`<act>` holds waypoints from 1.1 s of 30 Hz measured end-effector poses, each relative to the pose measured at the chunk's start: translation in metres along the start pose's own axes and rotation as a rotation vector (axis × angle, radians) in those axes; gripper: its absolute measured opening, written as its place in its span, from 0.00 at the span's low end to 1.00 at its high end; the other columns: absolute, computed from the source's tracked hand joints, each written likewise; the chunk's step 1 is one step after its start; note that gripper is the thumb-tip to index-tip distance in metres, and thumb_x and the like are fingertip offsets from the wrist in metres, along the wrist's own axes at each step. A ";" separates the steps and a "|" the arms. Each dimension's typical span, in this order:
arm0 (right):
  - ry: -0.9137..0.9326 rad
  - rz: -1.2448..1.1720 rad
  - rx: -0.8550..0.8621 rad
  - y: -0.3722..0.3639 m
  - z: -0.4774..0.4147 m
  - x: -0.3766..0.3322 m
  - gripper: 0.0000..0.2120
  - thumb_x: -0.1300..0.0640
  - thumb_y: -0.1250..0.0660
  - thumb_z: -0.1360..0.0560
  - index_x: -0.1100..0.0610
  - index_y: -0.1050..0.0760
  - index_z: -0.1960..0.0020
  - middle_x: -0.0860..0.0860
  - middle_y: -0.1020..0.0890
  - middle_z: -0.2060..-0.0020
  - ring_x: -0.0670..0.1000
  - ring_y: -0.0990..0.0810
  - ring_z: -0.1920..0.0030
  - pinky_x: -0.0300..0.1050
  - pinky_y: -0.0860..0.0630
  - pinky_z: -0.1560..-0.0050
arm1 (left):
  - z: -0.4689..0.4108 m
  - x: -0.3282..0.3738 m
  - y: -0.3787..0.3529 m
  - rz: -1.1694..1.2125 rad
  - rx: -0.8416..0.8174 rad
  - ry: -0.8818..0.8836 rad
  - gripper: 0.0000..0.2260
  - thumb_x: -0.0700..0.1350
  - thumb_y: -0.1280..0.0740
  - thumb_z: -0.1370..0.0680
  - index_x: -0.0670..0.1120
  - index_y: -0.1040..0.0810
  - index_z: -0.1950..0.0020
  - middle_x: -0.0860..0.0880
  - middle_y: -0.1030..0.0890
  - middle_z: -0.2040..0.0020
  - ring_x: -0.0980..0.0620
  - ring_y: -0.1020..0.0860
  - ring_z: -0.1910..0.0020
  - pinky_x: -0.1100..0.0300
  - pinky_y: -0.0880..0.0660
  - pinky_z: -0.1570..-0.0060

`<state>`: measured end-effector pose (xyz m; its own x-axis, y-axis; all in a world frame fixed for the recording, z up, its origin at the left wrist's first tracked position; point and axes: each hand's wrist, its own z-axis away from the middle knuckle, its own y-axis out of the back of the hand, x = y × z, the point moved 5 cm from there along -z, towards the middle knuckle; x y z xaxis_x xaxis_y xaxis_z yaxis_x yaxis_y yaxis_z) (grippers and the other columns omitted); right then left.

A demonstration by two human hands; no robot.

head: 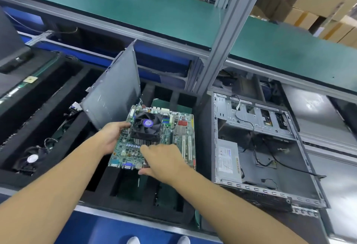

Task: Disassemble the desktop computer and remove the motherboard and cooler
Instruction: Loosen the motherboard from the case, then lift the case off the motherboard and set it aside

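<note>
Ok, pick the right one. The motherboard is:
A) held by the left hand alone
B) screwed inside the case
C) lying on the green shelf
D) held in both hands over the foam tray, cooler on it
D: the left hand and right hand both grip the motherboard, cooler on it, above the foam tray; the case holds no board.

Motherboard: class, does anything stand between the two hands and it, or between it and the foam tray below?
Nothing visible. The left hand grips the motherboard by its left edge, the right hand by its near edge, outside the open case. The foam tray slots beneath look open; a side panel stands at the far-left corner.
</note>
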<state>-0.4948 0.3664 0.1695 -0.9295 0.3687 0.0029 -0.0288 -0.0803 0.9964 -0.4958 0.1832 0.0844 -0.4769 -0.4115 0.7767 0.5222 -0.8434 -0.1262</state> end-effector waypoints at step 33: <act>-0.529 -0.479 -0.047 0.013 0.095 0.087 0.13 0.47 0.40 0.20 0.54 0.23 0.47 0.55 0.18 0.51 0.58 0.22 0.51 0.50 0.26 0.57 | 0.036 0.047 -0.188 -0.732 0.021 -0.652 0.13 0.45 0.39 0.19 0.46 0.25 0.35 0.47 0.26 0.38 0.49 0.26 0.38 0.55 0.32 0.37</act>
<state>-0.5411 0.4859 0.1911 -0.5086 0.7721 -0.3810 -0.4158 0.1672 0.8939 -0.5916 0.3349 0.1667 -0.2076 0.4878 0.8479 0.2682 -0.8052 0.5289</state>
